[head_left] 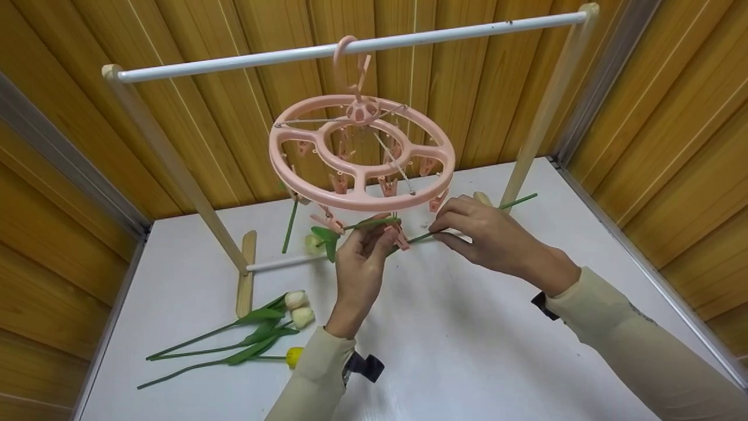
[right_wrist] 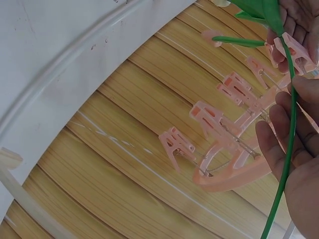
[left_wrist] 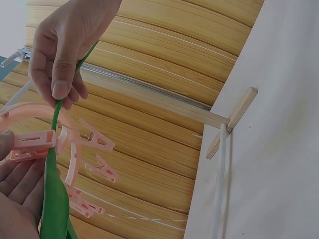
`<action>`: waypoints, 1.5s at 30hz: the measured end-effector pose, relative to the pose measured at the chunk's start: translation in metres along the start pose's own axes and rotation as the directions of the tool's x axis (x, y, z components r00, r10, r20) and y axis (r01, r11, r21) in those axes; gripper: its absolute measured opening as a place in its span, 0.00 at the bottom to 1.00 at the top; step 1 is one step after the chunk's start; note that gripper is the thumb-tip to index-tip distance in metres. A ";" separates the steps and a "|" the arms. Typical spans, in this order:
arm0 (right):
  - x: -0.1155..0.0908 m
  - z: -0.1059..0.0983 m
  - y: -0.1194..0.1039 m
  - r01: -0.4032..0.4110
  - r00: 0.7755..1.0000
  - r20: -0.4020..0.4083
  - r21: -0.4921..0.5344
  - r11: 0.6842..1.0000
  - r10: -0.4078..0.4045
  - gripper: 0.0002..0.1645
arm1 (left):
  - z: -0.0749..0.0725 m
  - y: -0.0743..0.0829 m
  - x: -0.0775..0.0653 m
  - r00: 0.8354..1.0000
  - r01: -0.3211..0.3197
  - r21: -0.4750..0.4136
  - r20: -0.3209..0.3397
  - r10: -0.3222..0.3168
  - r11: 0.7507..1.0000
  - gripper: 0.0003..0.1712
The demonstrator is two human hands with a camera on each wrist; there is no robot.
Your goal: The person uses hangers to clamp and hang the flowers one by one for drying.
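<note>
A round pink clip hanger point(head_left: 361, 204) hangs by its hook, with small pink clothespins dangling below its rings. My left hand point(head_left: 361, 272) pinches one clothespin point(left_wrist: 32, 142) between thumb and fingers under the front rim. The green stem of an artificial tulip point(right_wrist: 281, 184) runs across this clothespin's tip. Further along that stem, my right hand point(head_left: 497, 237) pinches it with thumb and fingertips, its end sticking out to the right. Broad green leaves point(head_left: 327, 237) show left of my left hand, near a pale blossom point(head_left: 314, 244). Another green stem point(head_left: 290, 228) slants down below the hanger's left side.
A white rod point(head_left: 251, 60) on wooden posts point(head_left: 181, 169) carries the hanger above the white table point(head_left: 444, 362). Two white tulips point(head_left: 301, 316) and a yellow tulip point(head_left: 294, 356) lie at the left. Wood-patterned panels point(head_left: 193, 140) stand behind and on both sides.
</note>
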State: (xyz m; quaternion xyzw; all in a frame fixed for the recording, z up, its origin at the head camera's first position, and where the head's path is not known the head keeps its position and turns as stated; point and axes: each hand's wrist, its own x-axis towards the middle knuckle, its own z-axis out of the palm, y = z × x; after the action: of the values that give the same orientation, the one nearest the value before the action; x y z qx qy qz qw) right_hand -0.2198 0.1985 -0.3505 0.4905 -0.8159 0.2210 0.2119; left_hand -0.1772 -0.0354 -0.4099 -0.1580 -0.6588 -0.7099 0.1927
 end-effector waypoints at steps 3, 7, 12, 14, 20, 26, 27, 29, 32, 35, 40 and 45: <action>0.000 0.000 0.000 0.005 1.000 -0.015 0.005 1.000 -0.005 0.14 | -0.001 -0.001 0.000 1.000 -0.008 -0.032 0.007 0.009 0.999 0.17; -0.001 0.000 0.000 0.000 1.000 -0.030 0.010 1.000 0.001 0.13 | -0.003 -0.001 0.000 1.000 -0.005 -0.029 -0.001 0.005 1.000 0.17; -0.001 0.001 0.000 -0.004 0.999 -0.036 0.014 1.000 0.005 0.14 | -0.005 -0.001 0.000 1.000 0.010 0.004 -0.019 -0.010 1.000 0.17; 0.000 0.001 0.000 0.002 0.999 -0.044 0.011 1.000 -0.001 0.14 | -0.006 -0.001 0.001 1.000 0.016 0.019 -0.027 -0.016 1.000 0.18; 0.001 0.000 -0.003 0.025 0.996 -0.088 0.002 1.000 -0.025 0.15 | -0.009 -0.001 0.000 0.996 0.049 0.043 -0.078 -0.045 0.998 0.19; 0.001 0.001 -0.006 0.068 0.985 -0.164 0.059 0.996 -0.058 0.13 | -0.012 -0.001 0.001 0.990 0.081 0.037 -0.119 -0.076 0.996 0.18; 0.001 0.002 -0.006 0.079 0.981 -0.181 0.075 0.994 -0.064 0.12 | -0.013 -0.001 0.000 0.989 0.086 0.033 -0.126 -0.082 0.996 0.18; 0.000 0.004 -0.007 0.111 0.971 -0.222 0.095 0.989 -0.088 0.09 | -0.014 -0.002 0.001 0.987 0.094 0.022 -0.137 -0.090 0.995 0.19; -0.002 0.007 -0.007 0.142 0.961 -0.253 0.106 0.984 -0.112 0.07 | -0.015 -0.004 0.001 0.985 0.093 -0.001 -0.147 -0.092 0.996 0.20; -0.004 0.011 -0.007 0.154 0.964 -0.234 0.106 0.982 -0.126 0.08 | -0.016 -0.005 0.002 0.981 0.092 -0.026 -0.169 -0.095 0.995 0.21; -0.012 0.022 -0.003 0.119 0.981 -0.166 0.100 0.988 -0.102 0.14 | -0.018 -0.006 0.003 0.974 0.106 -0.020 -0.201 -0.108 0.994 0.21; -0.024 0.034 0.007 0.058 0.993 -0.111 0.062 0.996 -0.050 0.16 | -0.019 -0.009 0.003 0.969 0.106 0.028 -0.228 -0.097 0.994 0.19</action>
State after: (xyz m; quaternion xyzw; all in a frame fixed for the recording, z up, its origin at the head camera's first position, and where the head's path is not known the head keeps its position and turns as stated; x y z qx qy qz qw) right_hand -0.2196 0.1992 -0.3924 0.5063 -0.7819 0.2682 0.2458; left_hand -0.1836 -0.0535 -0.4181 -0.0383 -0.6539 -0.7187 0.2332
